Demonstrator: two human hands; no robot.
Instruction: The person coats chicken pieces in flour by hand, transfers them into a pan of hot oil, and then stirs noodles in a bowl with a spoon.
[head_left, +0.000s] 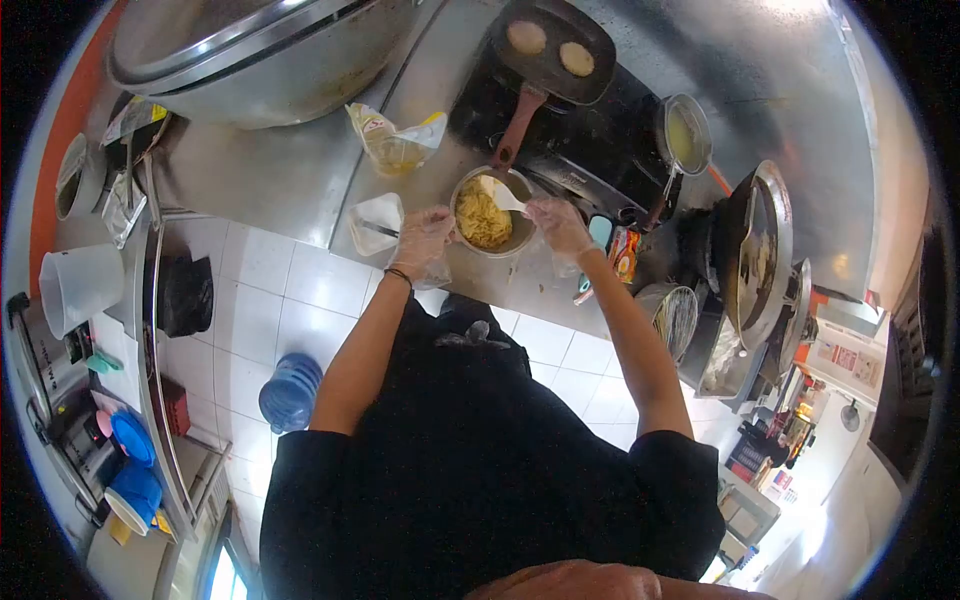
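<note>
A round metal bowl [521,243] stands on the counter in front of me, with a yellowish, lumpy mash [482,219] inside. My left hand [425,240], in a clear plastic glove, grips the bowl's left rim. My right hand [561,226], gloved too, is closed on a white spoon or spatula [507,199], whose head rests in the mash. Left of the bowl lies a white square container [376,215] with a dark-handled utensil in it. An opened plastic bag [393,143] with yellowish contents sits behind my left hand.
Behind the bowl, a black stove [480,100] carries a square pan [552,60] with two round pale patties; its handle reaches toward the bowl. A small strainer or pot [685,135] and a wok [765,250] stand right. A large pot [270,70] fills the back left.
</note>
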